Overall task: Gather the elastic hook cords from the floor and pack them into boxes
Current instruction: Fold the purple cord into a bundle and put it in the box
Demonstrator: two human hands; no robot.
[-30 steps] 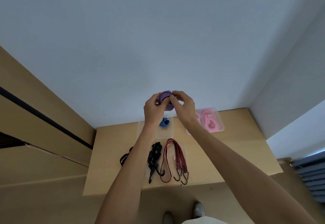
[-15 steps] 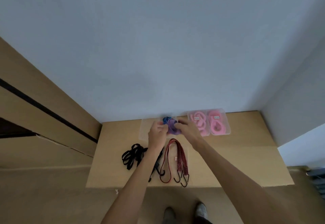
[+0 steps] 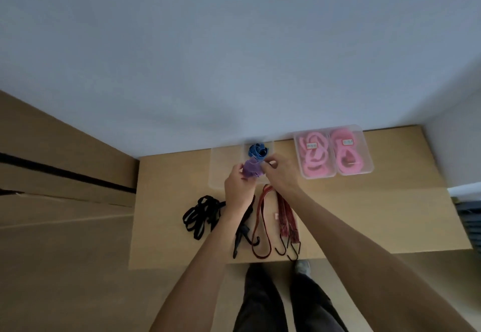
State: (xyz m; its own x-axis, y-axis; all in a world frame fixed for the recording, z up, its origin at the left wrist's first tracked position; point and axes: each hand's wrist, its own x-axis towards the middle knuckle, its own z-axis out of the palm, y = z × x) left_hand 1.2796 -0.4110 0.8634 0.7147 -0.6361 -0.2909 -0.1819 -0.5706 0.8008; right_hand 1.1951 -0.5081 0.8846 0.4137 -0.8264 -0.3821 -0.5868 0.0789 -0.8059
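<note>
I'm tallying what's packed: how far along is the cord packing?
Done: pink cords fill the closed clear box, and a blue cord sits in the open box. In hand: the left hand and right hand hold a purple cord over that box. Left: the black cords and red cords lie loose.

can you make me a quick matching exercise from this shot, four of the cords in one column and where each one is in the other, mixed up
Cords:
1. purple cord
2. blue cord
3. pink cords
4. red cord

Places:
A. in the clear box on the right
B. loose on the cardboard, hooks toward the person
C. held between both hands
D. in the clear box just behind the hands

Pairs: 1-C, 2-D, 3-A, 4-B
</note>
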